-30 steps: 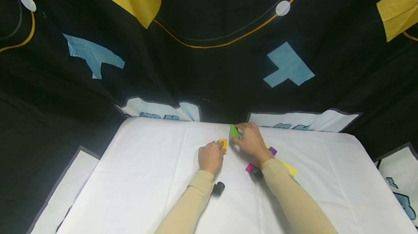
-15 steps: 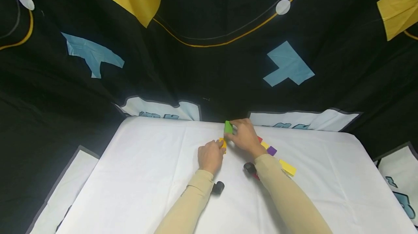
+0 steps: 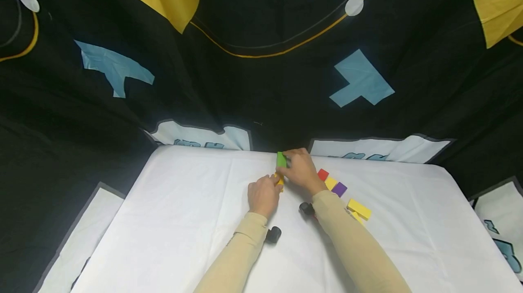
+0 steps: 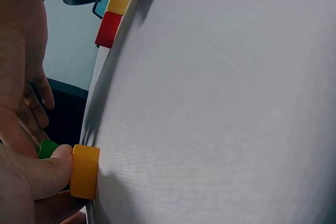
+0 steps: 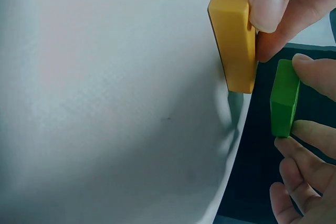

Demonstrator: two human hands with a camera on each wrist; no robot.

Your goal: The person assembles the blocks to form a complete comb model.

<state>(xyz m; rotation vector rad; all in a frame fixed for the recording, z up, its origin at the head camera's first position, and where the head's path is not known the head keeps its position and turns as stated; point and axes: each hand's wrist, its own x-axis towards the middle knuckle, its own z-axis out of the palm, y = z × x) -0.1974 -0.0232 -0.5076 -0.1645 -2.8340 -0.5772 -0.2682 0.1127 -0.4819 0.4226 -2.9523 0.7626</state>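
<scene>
Since the earlier frame, the right hand (image 3: 300,168) and its green block (image 3: 281,160) have shifted leftward, uncovering the red block (image 3: 323,174) behind the wrist. The green block is pinched between the right thumb and fingertips, just beyond the left hand (image 3: 263,196). The left hand grips the orange block (image 5: 231,48) between thumb and finger, on the white cloth (image 3: 163,238); in the right wrist view a gap separates the two blocks. Right of the right hand, a small yellow block (image 3: 331,183) and a purple block (image 3: 339,189) continue the red one's row. Beside the right sleeve (image 3: 355,234) lies a long yellow block (image 3: 359,209); the sleeve partly covers another yellow piece (image 3: 357,217). Beyond both hands hangs a black curtain (image 3: 245,102).
</scene>
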